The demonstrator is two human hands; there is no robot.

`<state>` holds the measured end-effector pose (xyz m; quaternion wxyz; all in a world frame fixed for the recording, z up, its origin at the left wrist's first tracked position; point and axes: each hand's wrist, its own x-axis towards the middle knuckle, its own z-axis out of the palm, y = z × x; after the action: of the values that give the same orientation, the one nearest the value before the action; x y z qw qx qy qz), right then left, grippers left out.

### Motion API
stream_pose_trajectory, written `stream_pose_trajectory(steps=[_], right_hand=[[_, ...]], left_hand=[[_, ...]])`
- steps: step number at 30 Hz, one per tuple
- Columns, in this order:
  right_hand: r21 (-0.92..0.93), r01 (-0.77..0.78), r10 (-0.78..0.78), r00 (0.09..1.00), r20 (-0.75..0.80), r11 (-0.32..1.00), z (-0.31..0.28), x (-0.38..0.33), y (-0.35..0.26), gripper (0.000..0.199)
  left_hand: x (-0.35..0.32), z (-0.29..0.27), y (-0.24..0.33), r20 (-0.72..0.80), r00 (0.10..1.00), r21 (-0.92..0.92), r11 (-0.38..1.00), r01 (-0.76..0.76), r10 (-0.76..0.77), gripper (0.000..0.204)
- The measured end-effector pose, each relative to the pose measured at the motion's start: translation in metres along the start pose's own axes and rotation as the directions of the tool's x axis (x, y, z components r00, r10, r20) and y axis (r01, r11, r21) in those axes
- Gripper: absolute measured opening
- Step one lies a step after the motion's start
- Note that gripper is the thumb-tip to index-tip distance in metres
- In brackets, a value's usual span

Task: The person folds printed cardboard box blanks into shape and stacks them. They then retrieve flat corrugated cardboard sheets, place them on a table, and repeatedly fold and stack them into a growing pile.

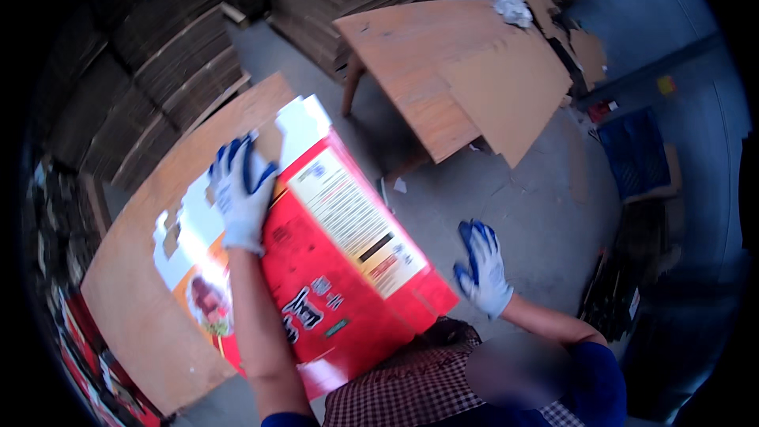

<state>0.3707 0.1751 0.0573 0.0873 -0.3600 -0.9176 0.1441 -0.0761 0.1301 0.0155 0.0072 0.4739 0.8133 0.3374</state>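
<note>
A flat red printed carton sheet (348, 285), with a white and yellow panel, lies tilted across a brown worktop (134, 308). My left hand (239, 199), in a white and blue glove, lies on the sheet's upper left part with its fingers over the far edge, holding it. Under it lies another printed sheet (194, 269), white and orange. Gloved the same way, my right hand (482, 270) hovers with fingers spread just beyond the sheet's right corner, above the concrete floor, touching nothing.
A wooden table (411, 47) stands behind, with a large brown cardboard sheet (514, 87) leaning over it. Tall stacks of flat cardboard (166, 55) fill the back and left. A blue crate (636, 150) sits at the right. More red cartons (87, 348) lie lower left.
</note>
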Motion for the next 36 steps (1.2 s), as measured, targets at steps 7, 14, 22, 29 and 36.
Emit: stream_pose_trajectory(steps=[7,14,22,29,36], right_hand=[[-0.373,-0.477,0.543,0.834,0.093,0.796,0.062,0.117,0.217,0.099],[-0.545,-0.66,0.739,0.666,-0.106,0.517,0.089,0.173,0.378,0.082],[-0.364,-0.406,0.479,0.867,0.135,0.838,-0.026,0.185,0.271,0.054],[-0.292,-0.184,0.14,0.976,-0.165,0.939,-0.203,0.179,0.132,0.031],[0.746,-0.135,0.205,0.979,-0.003,0.652,-0.423,0.122,-0.044,0.044]], left_hand=[[-0.037,-0.064,0.003,-0.161,0.987,-0.038,0.999,-0.034,0.027,0.045],[-0.164,-0.081,0.064,-0.016,0.964,0.265,0.928,0.26,-0.266,0.073],[-0.182,-0.084,0.048,0.091,0.996,0.538,0.842,-0.05,0.001,0.061],[-0.195,-0.056,0.026,0.068,0.975,0.287,0.94,0.183,-0.211,0.063],[-0.191,-0.073,0.021,0.05,0.955,0.276,0.924,0.267,-0.291,0.072]])
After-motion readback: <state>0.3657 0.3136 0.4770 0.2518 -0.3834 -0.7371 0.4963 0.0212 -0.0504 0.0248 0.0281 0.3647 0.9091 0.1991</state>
